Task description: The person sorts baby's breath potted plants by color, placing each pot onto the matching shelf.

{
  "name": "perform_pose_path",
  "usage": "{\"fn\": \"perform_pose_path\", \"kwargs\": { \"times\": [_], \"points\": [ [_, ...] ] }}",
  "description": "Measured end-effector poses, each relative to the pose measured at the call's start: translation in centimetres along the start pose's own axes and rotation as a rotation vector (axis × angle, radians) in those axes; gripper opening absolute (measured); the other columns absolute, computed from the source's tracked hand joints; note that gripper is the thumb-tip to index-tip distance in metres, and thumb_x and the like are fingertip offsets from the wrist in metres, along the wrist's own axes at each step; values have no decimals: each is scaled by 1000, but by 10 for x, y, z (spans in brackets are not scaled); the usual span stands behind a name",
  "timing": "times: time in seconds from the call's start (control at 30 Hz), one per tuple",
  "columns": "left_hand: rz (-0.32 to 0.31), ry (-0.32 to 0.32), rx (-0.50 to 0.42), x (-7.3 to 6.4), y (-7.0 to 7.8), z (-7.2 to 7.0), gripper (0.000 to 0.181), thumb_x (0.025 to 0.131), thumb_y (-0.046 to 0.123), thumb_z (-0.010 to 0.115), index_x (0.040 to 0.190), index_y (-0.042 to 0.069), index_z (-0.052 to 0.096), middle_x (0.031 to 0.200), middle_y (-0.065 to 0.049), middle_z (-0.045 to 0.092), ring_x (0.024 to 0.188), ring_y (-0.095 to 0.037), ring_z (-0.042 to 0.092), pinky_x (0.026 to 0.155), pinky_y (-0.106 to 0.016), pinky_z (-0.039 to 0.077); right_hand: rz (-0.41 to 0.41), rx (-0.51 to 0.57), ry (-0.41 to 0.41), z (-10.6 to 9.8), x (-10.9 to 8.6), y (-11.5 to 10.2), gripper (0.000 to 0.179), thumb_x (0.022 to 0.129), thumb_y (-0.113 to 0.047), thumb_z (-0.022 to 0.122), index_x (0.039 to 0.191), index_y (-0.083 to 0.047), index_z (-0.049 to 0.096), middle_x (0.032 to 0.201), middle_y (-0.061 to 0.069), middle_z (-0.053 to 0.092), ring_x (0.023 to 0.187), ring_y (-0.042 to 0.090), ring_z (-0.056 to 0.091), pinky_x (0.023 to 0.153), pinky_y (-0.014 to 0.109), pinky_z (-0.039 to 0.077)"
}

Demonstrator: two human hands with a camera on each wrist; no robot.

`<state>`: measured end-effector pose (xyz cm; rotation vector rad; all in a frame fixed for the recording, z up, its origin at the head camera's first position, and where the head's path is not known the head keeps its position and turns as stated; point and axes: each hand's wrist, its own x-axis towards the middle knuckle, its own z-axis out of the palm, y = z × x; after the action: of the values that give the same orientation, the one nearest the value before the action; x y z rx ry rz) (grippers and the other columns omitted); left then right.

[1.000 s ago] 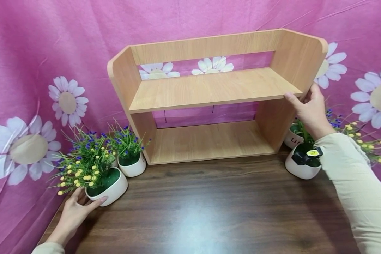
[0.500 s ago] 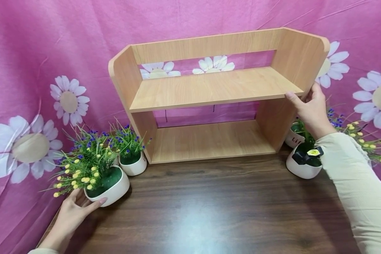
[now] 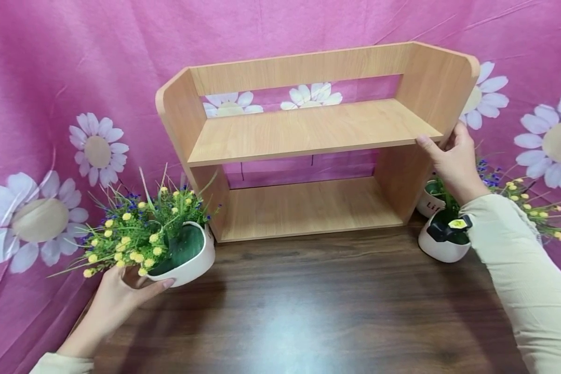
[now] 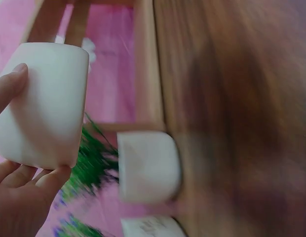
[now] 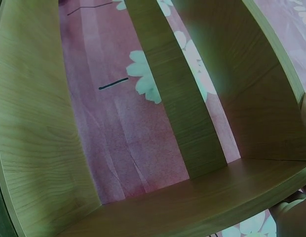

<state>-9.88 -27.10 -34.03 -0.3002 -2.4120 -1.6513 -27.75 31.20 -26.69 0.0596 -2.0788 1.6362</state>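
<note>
My left hand (image 3: 123, 293) grips a white flowerpot (image 3: 189, 270) with yellow flowers (image 3: 126, 246), its thumb along the near side. The pot is tilted and raised over the table. In the left wrist view, the thumb presses one side of the pot (image 4: 52, 108) while the fingers (image 4: 29, 177) curl against the other. At the right end of a two-tier wooden shelf (image 3: 313, 130), my right hand (image 3: 458, 163) holds the side panel, with its thumb at the front edge of the upper board. Only part of that hand (image 5: 293, 217) shows in the right wrist view.
Two white pots, one nearer (image 4: 148, 168) and one with lettering (image 4: 153, 227), stand left of the shelf in the left wrist view. More pots (image 3: 444, 246) stand by its right end, partly behind my right arm. A pink daisy-print curtain (image 3: 271, 31) hangs behind the brown table (image 3: 280, 306).
My left hand has lifted the yellow-flowered pot off the table and carried it right toward the shelf, covering the pot behind. My right hand keeps its hold on the shelf.
</note>
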Motion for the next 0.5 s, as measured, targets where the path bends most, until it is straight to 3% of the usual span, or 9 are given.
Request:
{"fn": "perform_pose_path", "kwargs": {
  "times": [0.2,0.37,0.5],
  "points": [
    [89,-53,89,19,34,11,77,71,-9,79,138,7,45,128,7,56,110,0,56,81,-20,54,0,-17,-4,-1,0,-1,65,91,-20,65,146,-20,32,147,10,38,129,13,40,116,36,25],
    [129,-93,41,39,61,20,64,74,-8,77,131,8,52,122,4,60,108,-2,58,86,-18,51,-7,-22,-3,-2,-1,-1,64,91,-20,65,146,-19,32,146,10,39,128,13,40,115,35,26],
    [148,-115,95,57,81,23,56,79,0,77,129,14,54,116,2,61,98,-4,61,81,-17,52,-8,-17,-8,0,0,0,64,91,-20,66,146,-19,32,146,11,39,128,13,41,115,36,26]
  ]
}}
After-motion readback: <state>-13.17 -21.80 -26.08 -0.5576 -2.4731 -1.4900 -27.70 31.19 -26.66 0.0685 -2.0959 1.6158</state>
